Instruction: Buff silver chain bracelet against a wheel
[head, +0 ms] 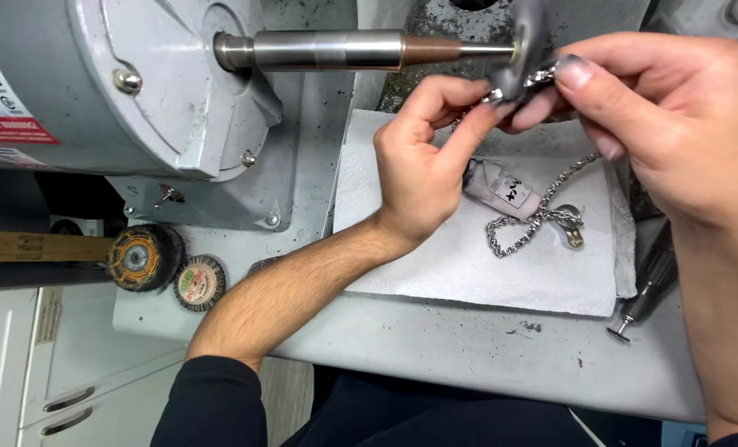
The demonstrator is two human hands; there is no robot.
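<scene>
Left hand [423,165] and right hand [667,124] both pinched, fingertips pressed together on a silver chain [543,211], right at the spinning buffing wheel [524,41] on the tapered spindle [344,50] of the grey motor [96,74]. Below the pinch, loose chain hanging down onto a white paper towel [468,265], with a clasp [569,222] and a pink tag [501,192] beside it. Lower right of the grip, a rotary handpiece [646,285]. Far lower left, two brush wheels [170,269] on the bench [468,348].

Grey, stained workbench [468,356] above white cabinet drawers [21,364] with slotted handles, evenly lit.
</scene>
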